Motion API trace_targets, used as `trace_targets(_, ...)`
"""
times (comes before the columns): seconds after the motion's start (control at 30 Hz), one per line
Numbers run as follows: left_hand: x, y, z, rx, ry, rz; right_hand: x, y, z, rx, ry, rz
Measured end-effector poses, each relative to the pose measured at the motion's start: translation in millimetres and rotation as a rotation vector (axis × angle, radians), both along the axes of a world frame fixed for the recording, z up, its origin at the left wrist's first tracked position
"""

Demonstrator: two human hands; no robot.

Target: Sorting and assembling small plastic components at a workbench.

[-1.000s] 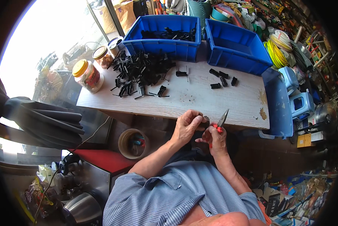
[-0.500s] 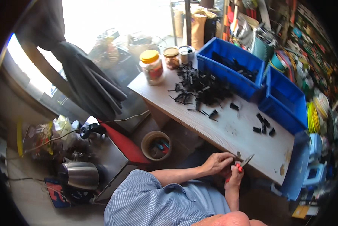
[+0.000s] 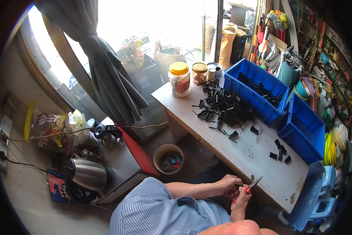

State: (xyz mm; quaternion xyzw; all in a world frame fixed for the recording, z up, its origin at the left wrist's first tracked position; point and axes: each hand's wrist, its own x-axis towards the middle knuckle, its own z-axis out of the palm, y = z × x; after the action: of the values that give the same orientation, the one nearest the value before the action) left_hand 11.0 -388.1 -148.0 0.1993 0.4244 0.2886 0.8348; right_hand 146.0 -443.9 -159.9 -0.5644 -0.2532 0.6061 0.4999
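Swung a little further left since half a second ago, the view shifts curtain, desk and bins rightward, while both hands stay together by the near edge of the desk. A bright window (image 3: 156, 27) fills the far left, with a gray curtain (image 3: 115, 74) tied beside it; crowded goods line the far right. The pale wooden desk (image 3: 246, 149) has stained, worn patches toward its right end. Along its far side sit two blue bins, the left one (image 3: 262, 107) partly filled with black parts, the right one (image 3: 299, 145) beside it. Near left, a steel kettle (image 3: 90, 173) stands by a red-edged cabinet (image 3: 137, 150), and a round bucket (image 3: 155, 156) is on the floor. Most of the work looks left to do: a large heap of black parts (image 3: 231, 105) covers the desk's far left, next to a yellow-lidded jar (image 3: 179, 80). Only five black pieces (image 3: 278, 144) lie apart toward the right, seemingly the finished share. The right hand (image 3: 241, 197) grips red-handled pliers (image 3: 253, 184), tips pointing over the desk edge; the left hand (image 3: 230, 185) has its fingers drawn together just beside them, though I cannot tell whether they pinch a part.
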Motion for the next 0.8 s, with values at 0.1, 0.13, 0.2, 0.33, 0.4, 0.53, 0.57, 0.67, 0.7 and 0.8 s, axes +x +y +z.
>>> trace_targets(0.1,3,-2,4,-0.023,0.040,0.030,-10,-4,12,-0.006,-0.074,-0.019)
trace_targets(0.13,5,-3,0,-0.034,0.030,0.031,-3,-6,-7,-0.004,-0.075,-0.019)
trace_targets(0.2,8,-4,-9,-0.045,0.020,0.032,15,-8,-61,0.260,-0.529,0.100)
trace_targets(0.33,2,-4,-22,-0.065,-0.019,-0.017,-10,-8,6,0.020,-0.222,0.077)
trace_targets(0.4,-1,-3,-24,-0.038,-0.032,-0.034,-14,-6,15,-0.036,-0.098,-0.008)
trace_targets(0.53,-7,3,-25,0.214,-0.035,-0.108,-9,5,7,0.004,0.016,-0.020)
trace_targets(0.57,-8,4,-25,0.319,-0.023,-0.127,-6,8,1,0.022,0.014,-0.048)
trace_targets(0.67,-15,4,-17,0.469,0.053,-0.178,0,13,-9,0.066,0.034,-0.104)
trace_targets(0.7,-19,4,-16,0.469,0.053,-0.178,2,15,-11,0.091,0.056,-0.133)
trace_targets(0.8,-28,3,-16,0.574,-0.042,-0.193,5,17,-9,0.094,0.116,-0.139)
